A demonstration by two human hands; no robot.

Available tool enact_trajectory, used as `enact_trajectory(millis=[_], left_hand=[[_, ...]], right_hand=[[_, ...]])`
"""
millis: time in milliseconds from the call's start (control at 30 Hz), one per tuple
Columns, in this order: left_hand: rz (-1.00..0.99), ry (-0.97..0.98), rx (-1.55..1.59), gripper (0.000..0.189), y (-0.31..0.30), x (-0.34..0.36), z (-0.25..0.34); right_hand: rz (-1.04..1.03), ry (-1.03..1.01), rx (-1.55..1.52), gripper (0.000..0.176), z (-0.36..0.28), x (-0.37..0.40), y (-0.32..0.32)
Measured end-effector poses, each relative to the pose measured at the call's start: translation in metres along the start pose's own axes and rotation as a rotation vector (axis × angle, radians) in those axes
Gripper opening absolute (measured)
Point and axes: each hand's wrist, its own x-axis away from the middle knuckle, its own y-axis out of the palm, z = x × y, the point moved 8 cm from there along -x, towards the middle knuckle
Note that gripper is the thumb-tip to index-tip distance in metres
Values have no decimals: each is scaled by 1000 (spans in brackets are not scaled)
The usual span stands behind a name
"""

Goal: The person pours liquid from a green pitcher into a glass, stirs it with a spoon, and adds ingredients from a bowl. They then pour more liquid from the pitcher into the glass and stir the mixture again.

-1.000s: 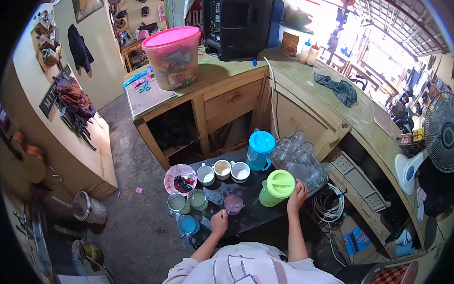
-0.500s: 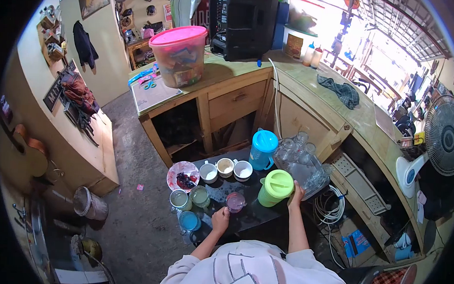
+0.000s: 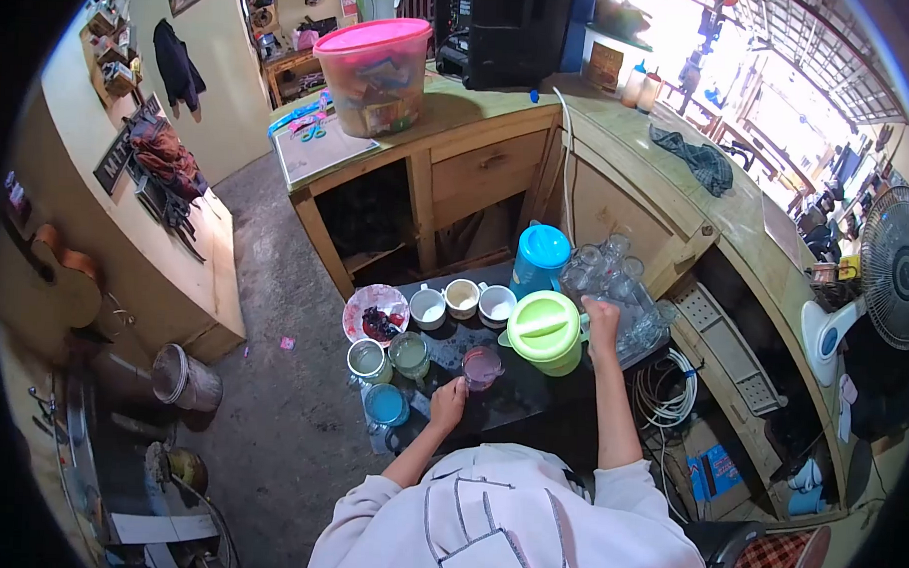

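Note:
My right hand [image 3: 601, 326] is closed on the handle side of a lime-green lidded pitcher [image 3: 552, 353], held over the right part of the dark table [image 3: 505, 411]. My left hand [image 3: 448, 404] is closed at the near-left side of a glass mug [image 3: 482, 369] holding pink liquid; its fingertips are partly hidden. To the left stand a glass of blue liquid [image 3: 385, 406] and two glasses with pale contents, one a greenish glass [image 3: 409, 354]. Behind them, a patterned bowl [image 3: 351, 323] contains something dark red, beside several white cups [image 3: 428, 308].
A blue pitcher [image 3: 541, 262] stands behind the green one, next to a tray of upturned glasses [image 3: 623, 320]. Beyond is a wooden counter [image 3: 459, 149] with a pink-lidded tub [image 3: 376, 86]. A coiled hose [image 3: 668, 392] lies to the right.
The green pitcher has come up and slightly left, toward the pink glass, with my right hand on it. My left hand stays by the glass mug. The whole view has shifted a little.

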Motion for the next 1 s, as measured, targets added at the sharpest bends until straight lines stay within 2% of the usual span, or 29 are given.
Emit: enact_trajectory(millis=[67,200,300,400,600,1000], left_hand=[[13,-17,49,41,-3,1,3],[43,-71,159,40,-4,-1,5],[17,-128,226,41,14,-11,-14],[-9,-115,259,42,24,-17,-23],[-53,-75,292,43,28,-21,-29],[-134,-11,313,48,25,-23,-18]], right_hand=[[-37,-96,183,38,-13,-4,5],[-25,-243,558,33,-58,10,18],[19,-386,675,27,-73,18,27],[47,-421,803,24,-87,24,33],[20,-588,881,23,-109,35,51],[-38,-713,938,21,-129,45,74]])
